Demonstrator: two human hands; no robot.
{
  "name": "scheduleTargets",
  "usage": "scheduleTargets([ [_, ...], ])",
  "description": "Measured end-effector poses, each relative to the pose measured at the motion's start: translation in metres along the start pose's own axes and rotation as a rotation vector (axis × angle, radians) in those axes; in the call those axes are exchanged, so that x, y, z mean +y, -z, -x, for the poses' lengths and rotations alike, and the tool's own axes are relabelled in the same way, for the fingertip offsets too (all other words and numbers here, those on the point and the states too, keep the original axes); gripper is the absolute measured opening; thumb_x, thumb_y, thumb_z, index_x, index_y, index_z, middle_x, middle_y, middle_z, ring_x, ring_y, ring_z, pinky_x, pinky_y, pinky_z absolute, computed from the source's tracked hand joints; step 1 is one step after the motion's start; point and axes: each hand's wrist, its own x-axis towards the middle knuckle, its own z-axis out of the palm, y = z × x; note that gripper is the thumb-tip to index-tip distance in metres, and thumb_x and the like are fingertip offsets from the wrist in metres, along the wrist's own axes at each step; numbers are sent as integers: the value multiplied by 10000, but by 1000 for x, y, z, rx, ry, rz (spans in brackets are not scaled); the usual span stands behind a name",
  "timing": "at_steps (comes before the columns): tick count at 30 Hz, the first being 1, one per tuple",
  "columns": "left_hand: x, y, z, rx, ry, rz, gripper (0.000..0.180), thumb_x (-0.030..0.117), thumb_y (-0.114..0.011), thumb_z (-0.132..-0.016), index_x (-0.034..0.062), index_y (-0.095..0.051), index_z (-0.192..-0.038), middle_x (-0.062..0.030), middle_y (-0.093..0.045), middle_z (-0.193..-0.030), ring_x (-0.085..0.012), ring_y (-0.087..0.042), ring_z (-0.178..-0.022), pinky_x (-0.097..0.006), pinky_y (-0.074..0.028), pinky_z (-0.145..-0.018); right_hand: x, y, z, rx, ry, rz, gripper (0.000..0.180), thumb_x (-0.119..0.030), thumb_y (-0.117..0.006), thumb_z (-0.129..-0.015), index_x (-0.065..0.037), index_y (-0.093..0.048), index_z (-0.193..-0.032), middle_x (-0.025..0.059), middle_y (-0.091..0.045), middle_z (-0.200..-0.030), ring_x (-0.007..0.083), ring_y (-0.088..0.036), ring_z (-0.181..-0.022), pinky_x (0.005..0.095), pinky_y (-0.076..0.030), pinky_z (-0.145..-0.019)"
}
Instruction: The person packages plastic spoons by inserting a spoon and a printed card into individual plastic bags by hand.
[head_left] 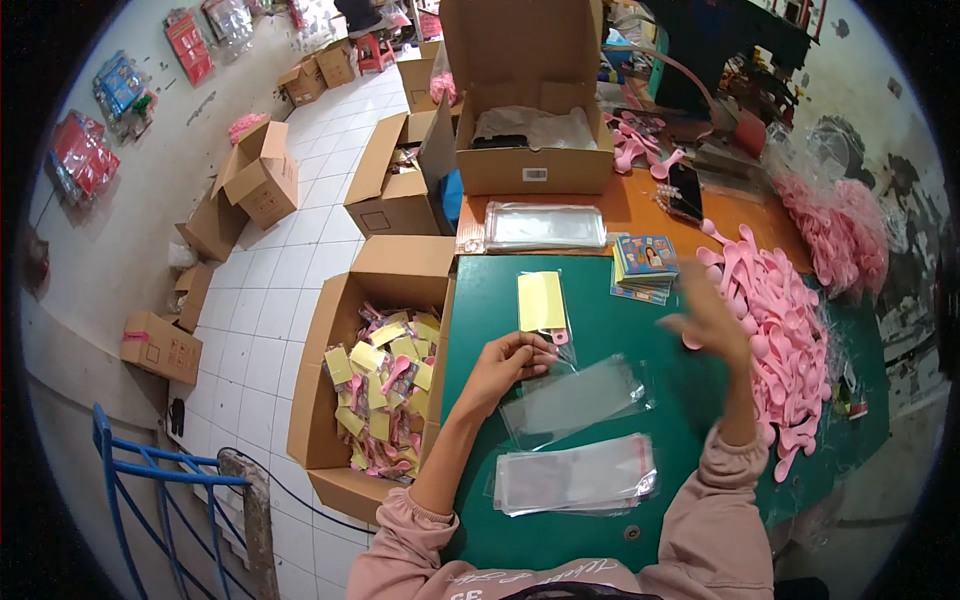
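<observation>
My left hand point(512, 362) is closed in a pinch at the lower end of a small clear plastic bag point(566, 300). Inside the bag lies a yellow card point(540, 300), with a bit of pink spoon point(558, 336) showing below it. My right hand point(708, 315) is smeared by motion, so its fingers cannot be read. It is between a stack of printed cards point(645, 257) and a heap of pink plastic spoons point(775, 330). Loose clear bags point(580, 400) lie just below my left hand, and a thicker pile of clear bags point(575, 475) sits nearer to me.
A cardboard box point(325, 330) of filled bags stands left of the green table point(480, 300). An open carton point(535, 172) and a packet of clear bags point(545, 226) are at the back. A phone point(685, 190) lies near a bag of pink spoons point(840, 230).
</observation>
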Motion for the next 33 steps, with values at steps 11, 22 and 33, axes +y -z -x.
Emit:
scheduleTargets([
  [11, 10, 13, 12, -5, -105, 98, 203, 52, -481, -881, 44, -439, -1079, -85, -528, -1061, -162, -576, -915, -267, -512, -759, -87, -82, -33, 14, -232, -586, 166, -21, -642, -719, -12, -565, -865, 78, -456, -927, 160, -538, -805, 266, -477, -692],
  [22, -9, 5, -4, 213, -326, -441, 125, 91, -577, -842, -5, -507, -880, -30, -542, -833, -104, -565, -788, -233, -520, -628, -85, -95, -33, -55, -611, -1204, 119, -93, -632, -796, -5, -556, -819, 42, -569, -803, 101, -568, -725, 222, -487, -646],
  [33, -3, -8, -6, 432, -283, -333, 167, 95, -599, -821, 21, -503, -936, -58, -578, -832, -98, -559, -722, -212, -459, -542, -87, -110, -29, 107, -747, -1114, 98, -46, -586, -819, 17, -514, -839, 85, -591, -717, 129, -613, -608, 214, -497, -515],
])
